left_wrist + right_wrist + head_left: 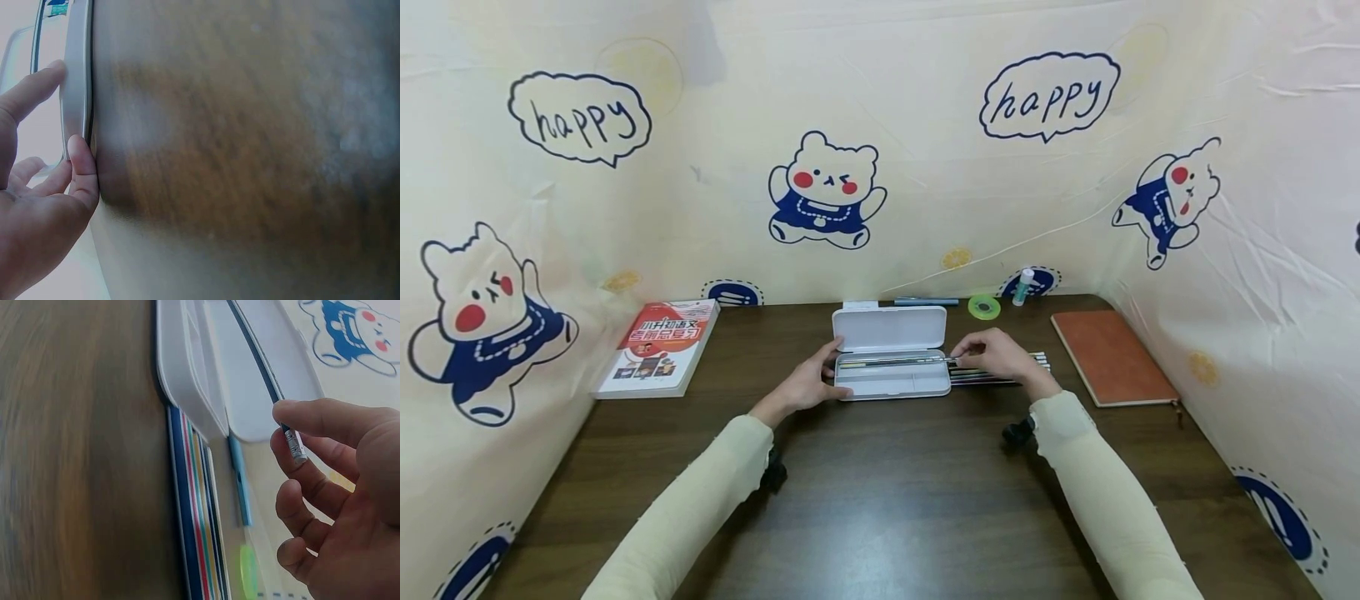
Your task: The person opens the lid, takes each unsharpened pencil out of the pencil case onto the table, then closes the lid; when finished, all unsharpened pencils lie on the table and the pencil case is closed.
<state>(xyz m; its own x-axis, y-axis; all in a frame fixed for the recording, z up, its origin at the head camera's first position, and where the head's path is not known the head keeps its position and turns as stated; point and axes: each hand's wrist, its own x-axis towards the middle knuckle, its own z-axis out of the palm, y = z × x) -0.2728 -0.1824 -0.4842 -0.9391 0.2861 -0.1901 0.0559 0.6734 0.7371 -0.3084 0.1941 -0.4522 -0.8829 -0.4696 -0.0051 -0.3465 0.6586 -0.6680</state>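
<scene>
An opened white pencil case (891,383) lies on the table, its lid (889,329) tipped back. My left hand (808,379) grips the case's left end, with the thumb at the front corner; the left wrist view shows this hand (47,206) against the case's side wall (76,75). Over the case's right end, my right hand (996,354) pinches a pencil (265,369) between thumb and index finger near its eraser end. The pencil extends left over the case's back compartment. Several striped pencils (200,512) lie side by side against the case's right end, partly beneath the right hand.
Behind the case are a blue pen (925,302), a green tape roll (984,307) and an upright glue stick (1022,287). A red-and-white book (658,350) lies at left, a brown notebook (1116,358) at right. Printed cloth walls (925,100) border the table.
</scene>
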